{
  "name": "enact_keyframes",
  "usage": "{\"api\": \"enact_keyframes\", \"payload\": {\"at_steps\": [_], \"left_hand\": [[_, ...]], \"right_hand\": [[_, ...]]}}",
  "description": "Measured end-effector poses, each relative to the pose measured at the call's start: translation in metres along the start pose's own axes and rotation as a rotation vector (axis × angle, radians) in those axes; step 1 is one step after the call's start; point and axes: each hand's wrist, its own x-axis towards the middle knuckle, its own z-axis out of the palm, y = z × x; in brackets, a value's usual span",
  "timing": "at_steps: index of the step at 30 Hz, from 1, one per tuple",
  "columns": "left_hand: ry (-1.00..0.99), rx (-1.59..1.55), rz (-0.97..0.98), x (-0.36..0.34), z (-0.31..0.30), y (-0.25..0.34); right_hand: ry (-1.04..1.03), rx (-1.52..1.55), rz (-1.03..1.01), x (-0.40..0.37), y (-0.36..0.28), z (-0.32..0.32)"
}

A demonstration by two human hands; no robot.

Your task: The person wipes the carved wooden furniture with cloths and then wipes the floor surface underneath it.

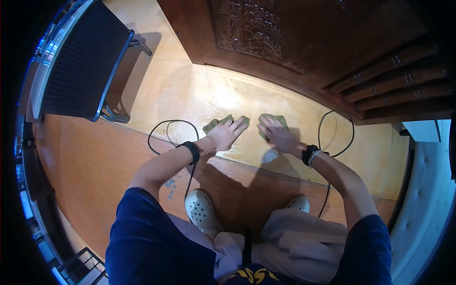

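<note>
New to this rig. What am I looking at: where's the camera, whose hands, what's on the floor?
There is no machine here. One wide-angle camera is worn on a person's head and looks down at their own arms, which is why the edges bend. The left hand lies flat, fingers out, on a green cloth. The right hand lies flat on a second green cloth. Both cloths rest on the wooden floor, and neither is gripped. Each wrist wears a black band, and thin black cables loop on the floor. Below are white clogs, above is a carved dark wood panel, and at upper left is a black chair.
</note>
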Motion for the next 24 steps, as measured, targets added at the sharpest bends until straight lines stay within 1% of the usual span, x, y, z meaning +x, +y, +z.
{"api": "enact_keyframes", "payload": {"at_steps": [2, 4, 6, 7, 10, 12, 14, 18, 20, 22, 24], "left_hand": [[-0.001, 0.015, -0.005, 0.003, 0.002, -0.003], [-0.002, 0.033, -0.009, 0.011, -0.002, -0.006], [-0.006, 0.098, -0.133, 0.027, -0.006, -0.005], [-0.011, 0.1, -0.137, 0.038, -0.01, -0.003], [-0.045, 0.056, -0.29, 0.067, -0.015, -0.011], [-0.029, 0.078, -0.299, 0.08, -0.013, -0.017], [-0.096, 0.002, -0.367, 0.087, -0.02, -0.015], [-0.109, -0.031, -0.4, 0.088, -0.022, -0.014], [-0.094, -0.01, -0.354, 0.087, -0.016, -0.018], [-0.096, -0.016, -0.354, 0.087, -0.017, -0.017], [-0.098, -0.025, -0.355, 0.087, -0.017, -0.018]], "right_hand": [[0.01, -0.028, 0.001, 0.0, -0.001, -0.001], [-0.024, -0.032, 0.017, 0.001, -0.003, -0.004], [-0.053, -0.031, 0.02, 0.002, -0.003, -0.004], [-0.08, -0.03, 0.019, -0.001, 0.0, -0.006], [-0.099, -0.046, 0.023, 0.0, -0.002, -0.01], [-0.107, -0.056, 0.027, 0.0, -0.003, -0.01], [-0.115, -0.062, 0.032, 0.0, -0.004, -0.01], [-0.068, -0.027, 0.018, 0.0, -0.005, -0.012], [-0.054, -0.029, 0.021, -0.001, -0.005, -0.011], [-0.027, -0.079, -0.004, -0.001, -0.003, -0.007], [-0.025, -0.067, -0.001, -0.001, -0.002, -0.006]]}}
